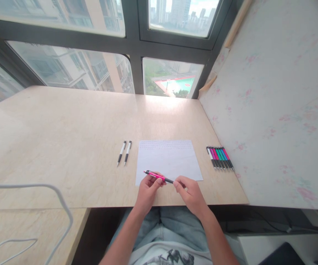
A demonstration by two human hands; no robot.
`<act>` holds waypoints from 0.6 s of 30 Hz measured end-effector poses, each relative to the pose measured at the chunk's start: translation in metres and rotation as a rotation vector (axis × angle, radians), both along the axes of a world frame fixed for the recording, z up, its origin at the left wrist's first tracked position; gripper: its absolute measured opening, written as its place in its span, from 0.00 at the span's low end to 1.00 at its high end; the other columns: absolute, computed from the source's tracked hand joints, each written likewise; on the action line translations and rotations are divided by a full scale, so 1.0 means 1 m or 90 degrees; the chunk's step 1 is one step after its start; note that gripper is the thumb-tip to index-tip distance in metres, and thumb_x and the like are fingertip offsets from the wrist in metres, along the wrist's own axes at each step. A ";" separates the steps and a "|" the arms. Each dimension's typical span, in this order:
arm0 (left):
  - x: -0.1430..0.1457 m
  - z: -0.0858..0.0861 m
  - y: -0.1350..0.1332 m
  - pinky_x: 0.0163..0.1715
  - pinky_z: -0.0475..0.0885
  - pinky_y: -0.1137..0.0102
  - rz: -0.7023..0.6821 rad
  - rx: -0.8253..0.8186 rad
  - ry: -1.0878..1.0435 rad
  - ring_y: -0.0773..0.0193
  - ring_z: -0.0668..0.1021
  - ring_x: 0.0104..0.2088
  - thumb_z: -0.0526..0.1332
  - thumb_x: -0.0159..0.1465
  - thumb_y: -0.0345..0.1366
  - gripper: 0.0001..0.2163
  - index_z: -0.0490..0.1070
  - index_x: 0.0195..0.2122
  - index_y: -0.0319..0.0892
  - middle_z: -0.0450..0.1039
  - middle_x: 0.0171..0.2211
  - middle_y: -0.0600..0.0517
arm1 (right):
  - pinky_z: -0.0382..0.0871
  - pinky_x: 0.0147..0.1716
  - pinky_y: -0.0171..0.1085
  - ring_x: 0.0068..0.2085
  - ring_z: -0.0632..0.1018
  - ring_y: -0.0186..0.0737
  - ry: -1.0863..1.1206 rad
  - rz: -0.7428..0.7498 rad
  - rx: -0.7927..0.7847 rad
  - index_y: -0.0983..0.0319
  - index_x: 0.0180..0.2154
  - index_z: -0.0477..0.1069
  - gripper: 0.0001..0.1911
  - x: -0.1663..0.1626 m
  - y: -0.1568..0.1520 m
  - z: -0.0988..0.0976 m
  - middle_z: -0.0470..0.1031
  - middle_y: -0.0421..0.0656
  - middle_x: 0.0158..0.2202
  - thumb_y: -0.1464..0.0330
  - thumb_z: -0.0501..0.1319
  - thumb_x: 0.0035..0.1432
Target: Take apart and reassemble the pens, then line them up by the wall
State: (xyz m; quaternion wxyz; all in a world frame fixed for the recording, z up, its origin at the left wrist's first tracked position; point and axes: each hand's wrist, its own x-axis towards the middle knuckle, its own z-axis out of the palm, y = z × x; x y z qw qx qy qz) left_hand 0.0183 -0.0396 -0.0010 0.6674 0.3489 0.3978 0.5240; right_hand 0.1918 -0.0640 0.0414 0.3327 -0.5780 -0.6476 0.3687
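Observation:
A pink pen (pixel 156 175) with a black grip is held level just above the near edge of a sheet of paper (pixel 165 160). Thumb and fingers of my left hand (pixel 148 189) close around its pink barrel. At the pen's black tip end, my right hand (pixel 189 191) pinches with thumb and forefinger; the very tip is hidden there. Rows of small handwriting run along the top of the sheet. Left of the paper lie two white pens with black grips, a left one (pixel 121 152) and a right one (pixel 128 152).
A row of several coloured pens (pixel 220 158) lies side by side at the right, near the papered wall (pixel 274 110). A white cable (pixel 61 197) loops over the lower left. Windows (pixel 172 77) stand behind the table (pixel 73 140).

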 end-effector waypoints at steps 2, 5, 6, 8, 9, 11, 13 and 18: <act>0.000 0.000 0.000 0.37 0.69 0.68 -0.006 -0.005 0.009 0.63 0.76 0.32 0.66 0.58 0.37 0.08 0.75 0.36 0.40 0.77 0.32 0.49 | 0.60 0.28 0.32 0.27 0.69 0.34 -0.015 0.022 -0.023 0.61 0.27 0.67 0.15 0.001 0.000 -0.001 0.69 0.38 0.24 0.64 0.53 0.65; 0.000 0.000 0.000 0.39 0.70 0.67 -0.011 -0.022 0.015 0.62 0.77 0.34 0.67 0.58 0.38 0.12 0.75 0.41 0.40 0.78 0.35 0.47 | 0.62 0.28 0.32 0.27 0.70 0.34 -0.036 0.058 -0.042 0.62 0.27 0.69 0.14 0.002 0.001 0.000 0.71 0.38 0.24 0.65 0.53 0.63; 0.000 0.000 0.000 0.39 0.70 0.67 -0.009 -0.026 0.018 0.61 0.77 0.35 0.67 0.58 0.38 0.13 0.75 0.43 0.40 0.79 0.35 0.47 | 0.62 0.28 0.32 0.27 0.71 0.34 -0.037 0.067 -0.044 0.61 0.27 0.70 0.13 0.001 0.001 0.001 0.71 0.38 0.24 0.65 0.54 0.63; -0.001 0.001 0.000 0.40 0.70 0.67 -0.007 -0.029 0.019 0.60 0.77 0.36 0.66 0.58 0.38 0.15 0.74 0.46 0.40 0.79 0.35 0.46 | 0.64 0.28 0.33 0.28 0.72 0.35 -0.026 0.075 -0.044 0.61 0.30 0.72 0.11 0.000 0.001 0.003 0.73 0.39 0.26 0.66 0.54 0.62; -0.001 0.002 0.001 0.40 0.70 0.67 -0.006 -0.029 0.017 0.60 0.77 0.36 0.67 0.58 0.38 0.15 0.74 0.46 0.40 0.79 0.35 0.47 | 0.65 0.29 0.33 0.29 0.73 0.36 -0.013 0.072 -0.043 0.61 0.32 0.73 0.10 -0.002 0.001 0.003 0.75 0.40 0.28 0.67 0.55 0.62; -0.001 0.003 0.001 0.40 0.70 0.66 -0.001 -0.030 0.012 0.60 0.78 0.36 0.67 0.58 0.38 0.15 0.74 0.45 0.41 0.79 0.35 0.47 | 0.67 0.30 0.33 0.33 0.75 0.37 0.014 0.058 -0.036 0.61 0.38 0.74 0.09 -0.004 0.001 0.004 0.77 0.42 0.33 0.68 0.56 0.61; -0.001 0.003 0.001 0.41 0.70 0.66 0.001 -0.028 0.005 0.60 0.78 0.36 0.67 0.58 0.38 0.13 0.74 0.43 0.41 0.79 0.35 0.47 | 0.69 0.31 0.34 0.35 0.76 0.38 0.036 0.047 -0.024 0.60 0.41 0.74 0.10 -0.006 0.001 0.003 0.78 0.44 0.37 0.69 0.56 0.60; 0.000 0.002 0.000 0.42 0.71 0.65 -0.007 -0.011 -0.001 0.59 0.78 0.38 0.66 0.58 0.37 0.10 0.74 0.39 0.41 0.79 0.35 0.47 | 0.70 0.31 0.34 0.35 0.76 0.38 0.035 0.049 0.003 0.60 0.39 0.74 0.08 -0.010 0.002 0.002 0.77 0.43 0.35 0.70 0.57 0.59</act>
